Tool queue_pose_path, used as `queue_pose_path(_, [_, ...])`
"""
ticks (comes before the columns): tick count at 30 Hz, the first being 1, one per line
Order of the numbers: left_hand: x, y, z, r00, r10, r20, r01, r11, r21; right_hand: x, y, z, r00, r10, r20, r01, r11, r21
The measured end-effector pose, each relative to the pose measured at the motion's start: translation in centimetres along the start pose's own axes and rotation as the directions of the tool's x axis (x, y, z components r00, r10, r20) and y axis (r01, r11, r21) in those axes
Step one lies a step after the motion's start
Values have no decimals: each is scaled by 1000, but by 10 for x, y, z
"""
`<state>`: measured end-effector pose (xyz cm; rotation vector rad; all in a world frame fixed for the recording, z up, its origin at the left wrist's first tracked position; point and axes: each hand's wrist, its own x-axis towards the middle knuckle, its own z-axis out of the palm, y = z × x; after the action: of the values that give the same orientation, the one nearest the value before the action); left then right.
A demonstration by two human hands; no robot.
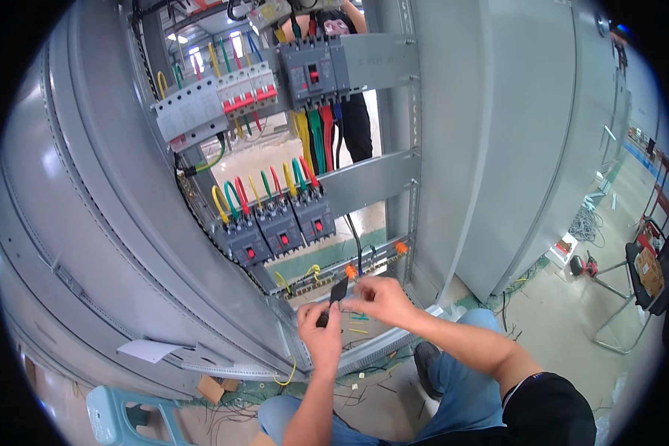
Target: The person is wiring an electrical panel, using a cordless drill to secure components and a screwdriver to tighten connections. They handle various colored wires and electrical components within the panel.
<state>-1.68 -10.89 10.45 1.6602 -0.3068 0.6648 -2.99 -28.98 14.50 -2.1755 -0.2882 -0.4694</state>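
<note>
My left hand [321, 334] is closed around a small dark object, its fingers curled and the thumb pressed on it. A flat black piece [339, 290] sticks up above those fingers; its exact kind is too small to tell. My right hand [383, 301] comes in close from the right, fingers bent and pinched together beside the black piece. Motion smears its fingertips, and what they hold is too small to make out. Both hands are in front of the cabinet's lower rail [327, 276], just below orange insulators [351, 271] and a yellow-green wire [314, 273].
Three moulded-case breakers [281, 232] with coloured wires sit above my hands, and a larger breaker [314, 73] and miniature breakers [247, 91] higher up. Another person [358, 130] stands behind the frame. A blue stool [115, 416] is at lower left, a chair [641, 279] at right.
</note>
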Motion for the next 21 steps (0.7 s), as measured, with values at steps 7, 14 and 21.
queue_pose_path(7, [2,20,12,988,152,26,-154,986,63,8,-11,0,967,-240,-80,249,961,120])
queue_pose_path(14, [4,-16,2,961,-261,90,276,924,-266,155,-85,-94,985,-136,-107,162,942,294])
queue_pose_path(21, [44,-16,-79,758,-617,210,469,292,-834,97,8,-75,806,160,569,-270,956,114])
